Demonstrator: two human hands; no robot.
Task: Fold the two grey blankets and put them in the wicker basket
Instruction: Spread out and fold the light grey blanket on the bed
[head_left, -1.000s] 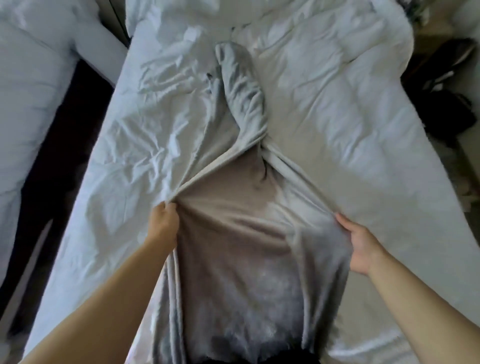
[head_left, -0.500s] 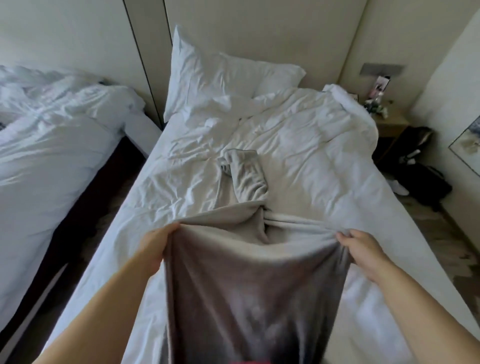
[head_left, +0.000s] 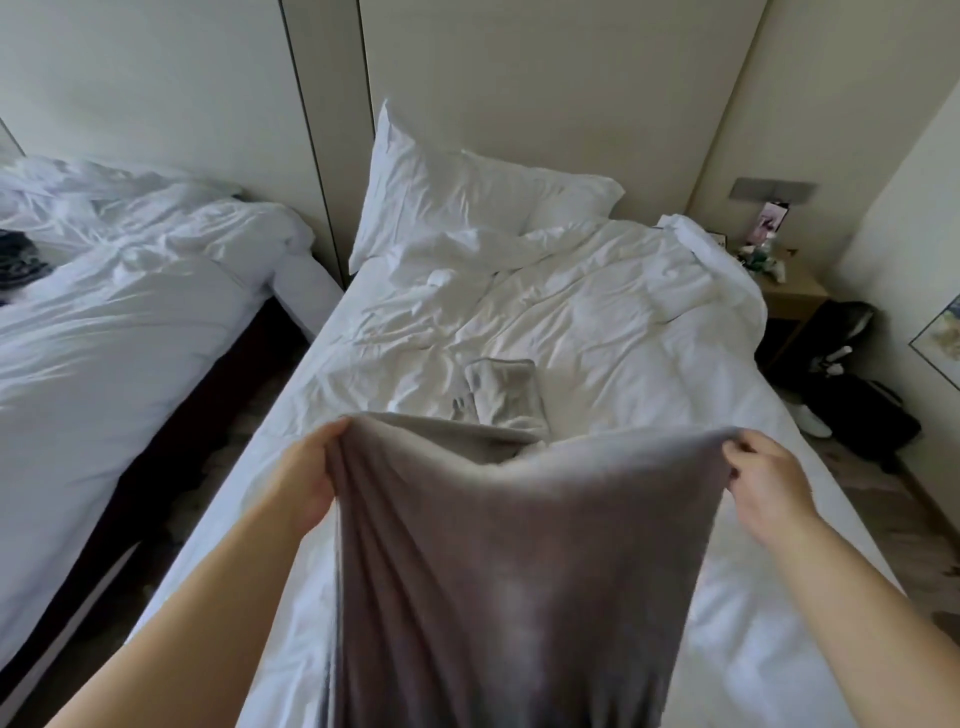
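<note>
A grey blanket (head_left: 519, 561) hangs in front of me above the white bed (head_left: 623, 322). My left hand (head_left: 306, 478) grips its upper left edge, and my right hand (head_left: 763, 478) pinches its upper right edge. The cloth is stretched between them and drapes down out of view. Its far end (head_left: 506, 392) still lies bunched on the duvet behind the raised edge; I cannot tell whether that is the same blanket or a second one. No wicker basket is in view.
A white pillow (head_left: 467, 202) leans on the wall at the bed's head. A second white bed (head_left: 104, 322) stands left across a dark gap. At the right are a wooden nightstand (head_left: 789, 296) with small items and dark bags (head_left: 857, 410) on the floor.
Both hands have lifted the blanket's edge higher and pulled it toward me, wider apart. The far end has slid closer along the bed. My view has tilted up to show the wall and pillow.
</note>
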